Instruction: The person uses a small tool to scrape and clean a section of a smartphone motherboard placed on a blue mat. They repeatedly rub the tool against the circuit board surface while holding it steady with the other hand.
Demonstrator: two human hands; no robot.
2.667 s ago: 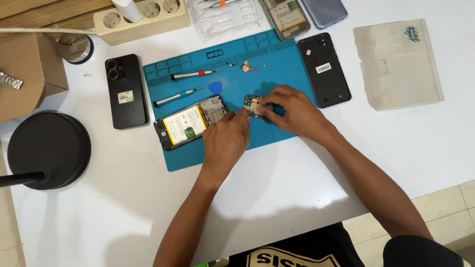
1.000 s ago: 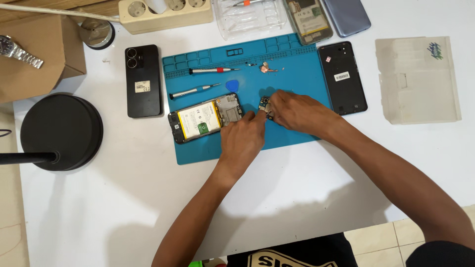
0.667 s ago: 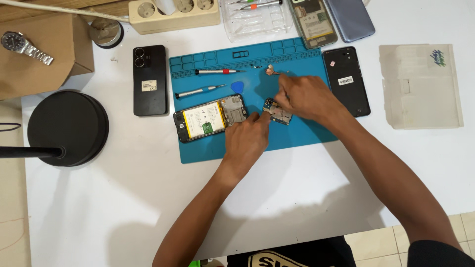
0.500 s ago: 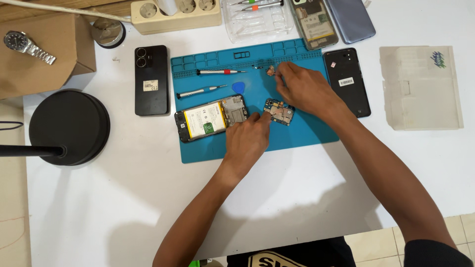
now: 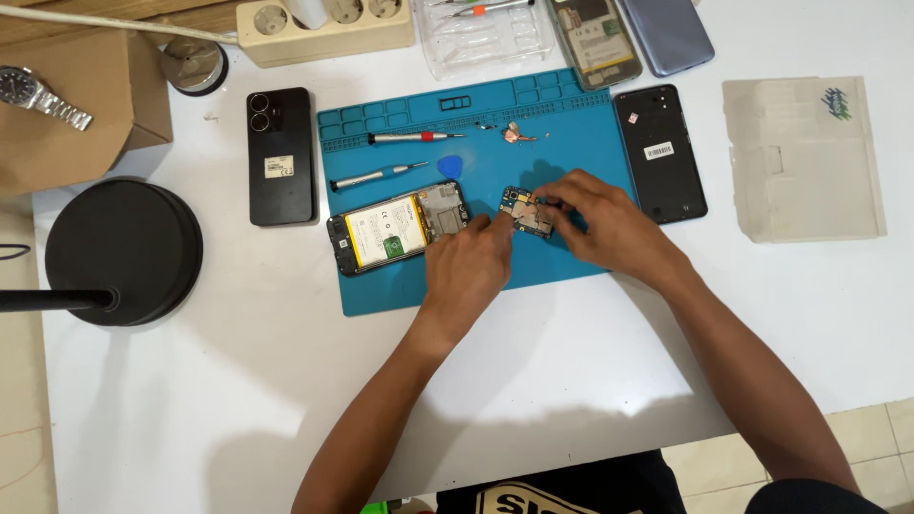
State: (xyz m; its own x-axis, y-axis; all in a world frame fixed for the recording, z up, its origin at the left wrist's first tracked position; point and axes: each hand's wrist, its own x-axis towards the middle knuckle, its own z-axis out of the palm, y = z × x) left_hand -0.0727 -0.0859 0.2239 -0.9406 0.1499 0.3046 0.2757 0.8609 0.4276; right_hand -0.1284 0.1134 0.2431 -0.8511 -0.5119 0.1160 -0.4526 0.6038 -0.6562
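On a blue work mat (image 5: 552, 124) lies an opened phone (image 5: 395, 227) with its yellow battery showing. To its right sits a small circuit board (image 5: 525, 209). My left hand (image 5: 468, 266) rests on the mat with its index fingertip touching the board's left edge. My right hand (image 5: 602, 224) pinches the board's right side with its fingers. Two screwdrivers (image 5: 414, 138) (image 5: 376, 175) and a blue pick (image 5: 451, 168) lie above the opened phone.
A black phone (image 5: 280, 154) lies left of the mat, a black back cover (image 5: 659, 152) right of it. A round black lamp base (image 5: 124, 249), a cardboard box with a wristwatch (image 5: 38, 93), a power strip (image 5: 324, 24), clear plastic trays (image 5: 804, 157) and more phones (image 5: 628, 33) surround the mat.
My right hand reached up toward the small parts at the mat's top, then came back down to the circuit board. My left hand stayed by the board.
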